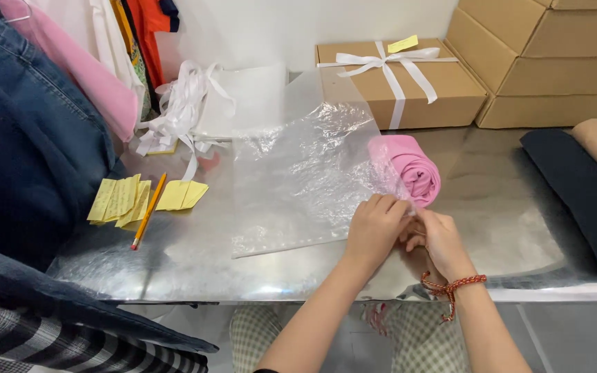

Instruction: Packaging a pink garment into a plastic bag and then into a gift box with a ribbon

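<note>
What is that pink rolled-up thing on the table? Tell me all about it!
The pink cloth is soft-looking fabric rolled into a tight bundle, its spiral end facing the camera. It lies on the shiny metal table, at the edge of a crinkly clear plastic bag that partly covers it. Both hands, left and right, pinch the plastic right beside it.

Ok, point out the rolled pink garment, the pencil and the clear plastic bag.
rolled pink garment (417,173), head view, on its spiral end.
pencil (148,211), head view, mid-shaft.
clear plastic bag (291,179), head view, its flat middle.

A clothing packing room: hanging garments (29,124), stacked cardboard boxes (547,62), ribboned gift box (399,83).
</note>
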